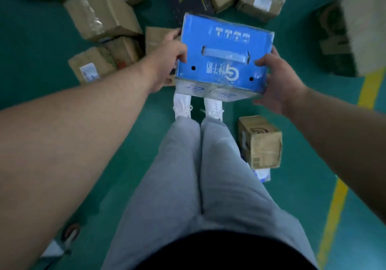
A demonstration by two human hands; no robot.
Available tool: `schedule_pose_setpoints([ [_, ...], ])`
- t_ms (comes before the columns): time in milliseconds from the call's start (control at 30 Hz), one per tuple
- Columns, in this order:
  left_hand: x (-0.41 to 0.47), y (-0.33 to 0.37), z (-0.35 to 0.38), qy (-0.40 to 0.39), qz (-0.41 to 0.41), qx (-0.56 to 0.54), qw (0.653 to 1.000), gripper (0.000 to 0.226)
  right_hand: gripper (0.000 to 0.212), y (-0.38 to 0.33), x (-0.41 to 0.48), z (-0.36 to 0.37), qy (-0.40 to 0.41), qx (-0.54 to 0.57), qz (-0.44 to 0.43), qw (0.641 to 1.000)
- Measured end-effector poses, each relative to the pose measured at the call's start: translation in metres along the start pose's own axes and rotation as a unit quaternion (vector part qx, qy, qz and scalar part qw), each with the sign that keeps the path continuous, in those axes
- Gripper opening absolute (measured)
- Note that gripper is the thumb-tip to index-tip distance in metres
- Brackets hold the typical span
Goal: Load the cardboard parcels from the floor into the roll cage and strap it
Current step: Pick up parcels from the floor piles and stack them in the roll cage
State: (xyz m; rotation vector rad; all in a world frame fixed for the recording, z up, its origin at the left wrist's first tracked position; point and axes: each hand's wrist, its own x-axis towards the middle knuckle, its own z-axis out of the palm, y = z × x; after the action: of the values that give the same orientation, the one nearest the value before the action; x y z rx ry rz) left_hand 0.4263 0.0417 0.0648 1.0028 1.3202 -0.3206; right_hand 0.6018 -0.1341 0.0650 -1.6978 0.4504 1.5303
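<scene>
Now the blue parcel (224, 54) is hanging between both hands above the white shoes (198, 106) and green floor (41, 39). The left hand (169, 60) is gripping its left side, thumb curling onto the top; the right hand (277, 81) is clasping the right corner, fingers wrapping underneath.

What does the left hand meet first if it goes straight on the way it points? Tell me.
The blue box: the left hand grips its left side, so the box blocks it at once. Depth beyond is unclear.
</scene>
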Motion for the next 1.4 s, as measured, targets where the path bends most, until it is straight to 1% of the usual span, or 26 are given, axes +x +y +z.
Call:
schedule_pose_setpoints([
  [67, -0.055, 0.013, -0.019, 0.018, 0.023, -0.056, 0.998, 0.041, 0.023, -0.033, -0.043, 0.016, 0.006, -0.078, -0.012, 0.997],
  [100, -0.081, 0.015, -0.030, 0.053, 0.026, -0.089, 0.994, 0.026, 0.012, -0.047, -0.060, 0.027, 0.019, -0.109, -0.014, 0.994],
  [133, -0.105, 0.014, -0.039, 0.089, 0.029, -0.120, 0.988, 0.018, 0.006, -0.058, -0.078, 0.041, 0.016, -0.129, -0.013, 0.991],
  [200, -0.150, 0.000, -0.056, 0.146, 0.047, -0.161, 0.975, 0.022, 0.019, -0.073, -0.104, 0.070, -0.003, -0.161, -0.024, 0.987],
  [267, -0.198, -0.023, -0.073, 0.181, 0.067, -0.221, 0.956, 0.033, 0.021, -0.082, -0.134, 0.108, -0.045, -0.227, -0.056, 0.971],
  [333, -0.244, -0.052, -0.086, 0.200, 0.076, -0.309, 0.927, 0.047, 0.025, -0.077, -0.161, 0.147, -0.081, -0.297, -0.100, 0.946],
  [367, -0.267, -0.069, -0.090, 0.210, 0.075, -0.356, 0.907, 0.055, 0.025, -0.070, -0.173, 0.167, -0.103, -0.340, -0.122, 0.927],
  [467, -0.334, -0.131, -0.095, 0.244, 0.057, -0.445, 0.859, 0.068, 0.023, -0.039, -0.216, 0.228, -0.164, -0.455, -0.196, 0.853],
  [533, -0.371, -0.169, -0.095, 0.263, 0.054, -0.483, 0.833, 0.076, 0.023, -0.014, -0.240, 0.261, -0.195, -0.507, -0.219, 0.810],
  [567, -0.395, -0.197, -0.096, 0.277, 0.058, -0.515, 0.810, 0.078, 0.025, 0.009, -0.258, 0.280, -0.223, -0.540, -0.215, 0.783],
  [633, -0.428, -0.237, -0.095, 0.286, 0.062, -0.563, 0.773, 0.074, 0.039, 0.049, -0.286, 0.307, -0.258, -0.589, -0.225, 0.732],
  [700, -0.462, -0.284, -0.093, 0.301, 0.078, -0.613, 0.726, 0.069, 0.058, 0.100, -0.313, 0.334, -0.285, -0.655, -0.282, 0.640],
  [767, -0.493, -0.330, -0.091, 0.332, 0.089, -0.652, 0.676, 0.068, 0.069, 0.158, -0.343, 0.356, -0.315, -0.688, -0.344, 0.556],
  [800, -0.509, -0.352, -0.093, 0.349, 0.095, -0.665, 0.654, 0.064, 0.080, 0.189, -0.357, 0.365, -0.341, -0.694, -0.365, 0.518],
  [833, -0.517, -0.367, -0.095, 0.366, 0.102, -0.667, 0.641, 0.058, 0.095, 0.212, -0.367, 0.369, -0.360, -0.705, -0.379, 0.479],
  [867, -0.530, -0.391, -0.098, 0.385, 0.105, -0.668, 0.628, 0.053, 0.105, 0.243, -0.381, 0.376, -0.374, -0.720, -0.389, 0.438],
  [900, -0.540, -0.413, -0.100, 0.404, 0.112, -0.664, 0.619, 0.050, 0.107, 0.271, -0.393, 0.380, -0.376, -0.740, -0.383, 0.406],
  [933, -0.551, -0.434, -0.103, 0.420, 0.120, -0.661, 0.611, 0.047, 0.102, 0.299, -0.405, 0.384, -0.385, -0.751, -0.375, 0.384],
  [967, -0.562, -0.455, -0.106, 0.436, 0.126, -0.658, 0.601, 0.044, 0.096, 0.326, -0.415, 0.387, -0.400, -0.748, -0.366, 0.382],
  [1067, -0.596, -0.516, -0.114, 0.483, 0.131, -0.665, 0.555, 0.041, 0.079, 0.401, -0.441, 0.403, -0.466, -0.703, -0.365, 0.393],
  [1100, -0.609, -0.533, -0.118, 0.495, 0.131, -0.669, 0.539, 0.041, 0.072, 0.422, -0.449, 0.410, -0.480, -0.697, -0.365, 0.389],
  [1167, -0.629, -0.560, -0.124, 0.509, 0.131, -0.680, 0.512, 0.039, 0.055, 0.456, -0.460, 0.424, -0.483, -0.695, -0.372, 0.382],
  [1233, -0.643, -0.580, -0.133, 0.511, 0.128, -0.689, 0.497, 0.039, 0.042, 0.482, -0.470, 0.441, -0.459, -0.717, -0.371, 0.371],
  [1267, -0.649, -0.591, -0.142, 0.511, 0.136, -0.691, 0.493, 0.039, 0.037, 0.496, -0.477, 0.452, -0.447, -0.725, -0.379, 0.363],
  [1333, -0.649, -0.600, -0.156, 0.511, 0.147, -0.683, 0.500, 0.038, 0.033, 0.512, -0.481, 0.466, -0.406, -0.749, -0.382, 0.358],
  [1400, -0.653, -0.608, -0.176, 0.519, 0.157, -0.664, 0.515, 0.034, 0.040, 0.527, -0.487, 0.483, -0.349, -0.765, -0.383, 0.382],
])
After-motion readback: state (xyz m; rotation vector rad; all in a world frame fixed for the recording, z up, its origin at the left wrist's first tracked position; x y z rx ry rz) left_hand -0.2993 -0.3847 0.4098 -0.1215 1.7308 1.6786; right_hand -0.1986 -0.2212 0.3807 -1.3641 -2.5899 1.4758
